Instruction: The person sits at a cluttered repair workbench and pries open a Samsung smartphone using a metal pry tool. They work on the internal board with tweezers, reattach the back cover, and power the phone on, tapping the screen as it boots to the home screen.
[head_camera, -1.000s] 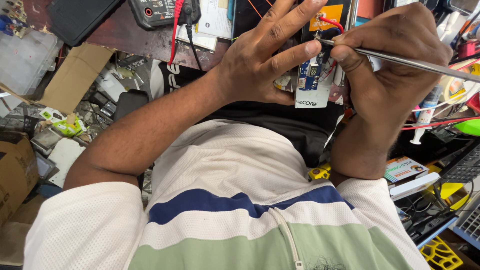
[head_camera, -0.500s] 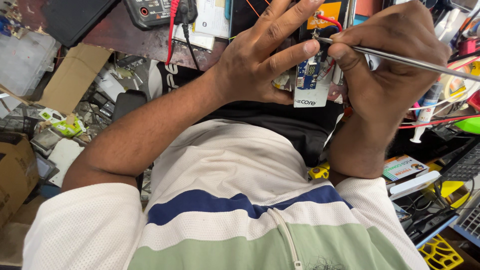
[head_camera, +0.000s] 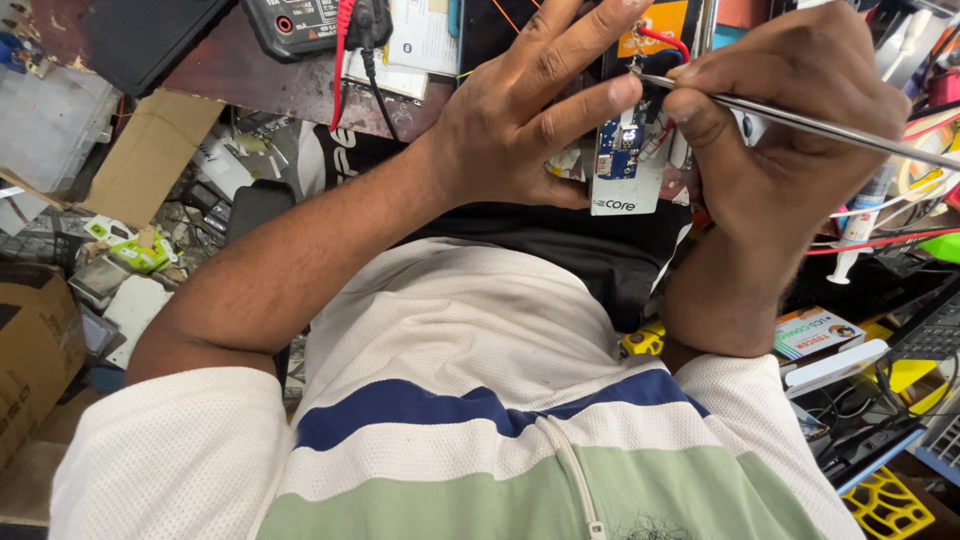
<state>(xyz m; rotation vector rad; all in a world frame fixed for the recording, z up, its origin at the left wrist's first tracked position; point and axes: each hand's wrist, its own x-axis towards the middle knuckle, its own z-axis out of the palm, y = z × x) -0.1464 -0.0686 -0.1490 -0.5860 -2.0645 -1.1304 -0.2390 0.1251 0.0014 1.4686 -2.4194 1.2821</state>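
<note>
- Head view: small blue circuit board (head_camera: 625, 150) on its white casing (head_camera: 628, 190) is steadied by left hand (head_camera: 530, 110), fingers spread open, index tip pressed at the board's 10 o'clock edge.
- Thin metal tool (head_camera: 800, 122) is pinched shut in right hand (head_camera: 790, 130), tip set at board's 12 o'clock, near red wire (head_camera: 665, 40).
- Multimeter (head_camera: 310, 20) sits at 10 o'clock on the bench, leads within reach.

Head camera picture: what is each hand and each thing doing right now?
Left hand: fingers spread, steadying the small device.
Right hand: grip closed on the metal tool.
Metal tool: tip touching the blue circuit board.
Blue circuit board: bare, sitting in the open white casing.
Multimeter: red lead plugged in.
Cardboard box: lying at the left edge.
</note>
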